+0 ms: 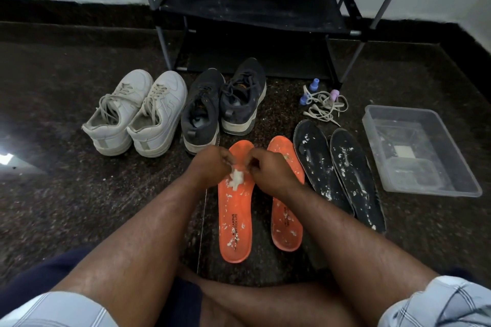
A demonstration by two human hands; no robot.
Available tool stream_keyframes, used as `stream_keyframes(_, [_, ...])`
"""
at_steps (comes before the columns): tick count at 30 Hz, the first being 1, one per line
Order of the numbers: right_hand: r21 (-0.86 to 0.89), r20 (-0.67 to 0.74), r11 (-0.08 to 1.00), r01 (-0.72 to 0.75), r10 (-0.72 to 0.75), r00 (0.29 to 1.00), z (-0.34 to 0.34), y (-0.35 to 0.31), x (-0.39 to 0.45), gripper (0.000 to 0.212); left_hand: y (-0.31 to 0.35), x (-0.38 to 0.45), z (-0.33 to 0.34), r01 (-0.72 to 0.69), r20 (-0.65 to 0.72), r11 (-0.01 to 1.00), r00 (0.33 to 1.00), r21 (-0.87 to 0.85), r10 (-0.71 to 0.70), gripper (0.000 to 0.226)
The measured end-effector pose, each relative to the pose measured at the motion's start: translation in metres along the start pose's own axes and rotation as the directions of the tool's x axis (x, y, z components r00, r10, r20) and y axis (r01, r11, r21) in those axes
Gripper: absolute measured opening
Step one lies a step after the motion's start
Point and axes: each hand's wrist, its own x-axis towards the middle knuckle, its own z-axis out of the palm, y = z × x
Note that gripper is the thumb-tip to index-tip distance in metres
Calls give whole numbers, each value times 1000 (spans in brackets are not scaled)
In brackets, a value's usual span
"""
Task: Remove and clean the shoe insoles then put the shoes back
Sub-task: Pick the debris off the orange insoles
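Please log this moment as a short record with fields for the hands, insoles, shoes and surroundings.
hands: left hand and right hand together pinch a white wad above the left orange insole
orange insoles: two, flat on floor, white flecks
black insoles: two, right of the orange ones, flecked
shoes: white pair, dark pair
rack: behind shoes
plastic tub: far right
laces: loose

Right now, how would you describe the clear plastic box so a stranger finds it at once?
Start at the black shoe rack against the wall and look to its right, on the dark floor. Past the two black insoles lies the clear plastic box. It is the only transparent, rectangular thing there, with a smaller container inside.
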Motion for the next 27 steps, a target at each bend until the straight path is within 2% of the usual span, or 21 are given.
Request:
stream_keyframes(2, [-185,118,979,80,-58,991,3,2,-4,23,2,-2,-1,1,-55,998,999,69,3,22])
stream_keyframes(4, [-284,182,952,112,-61,981,7,3,-6,22,3,-5,-1,-26,-16,993,999,112,28,17])
stream_keyframes(6, [-308,177,948,85,-31,984,6,2,-6,22,4,-7,2,-77,96,981,993,176,61,15])
stream_keyframes(8, [-319,184,944,80,-21,983,5,2,-5,21,1,-9,9,-117,154,953,985,279,76,24])
stream_keyframes(11, [-348,212,933,90,-15,977,5,0,-6,23,-4,-9,12,-108,64,925,994,365,91,26])
stream_keyframes(15, [-360,219,928,91,-11,976,6,-1,-7,24,-7,-10,3,-47,-78,922,993,383,84,21])
stream_keyframes(20, [-394,226,913,107,-16,974,7,-6,-9,22,-7,-15,3,-54,129,916,992,398,2,20])
stream_keyframes(22, [-406,235,906,120,-23,972,7,-6,-9,22,-9,-15,5,-55,93,912,995,407,19,23])
stream_keyframes(25, [-422,247,897,132,-26,969,7,-5,-10,22,-11,-12,5,-43,-43,911,997,411,66,24])
stream_keyframes(27, [-438,253,887,144,-32,967,6,-6,-10,23,-9,-11,3,-46,-18,921,998,386,57,24])
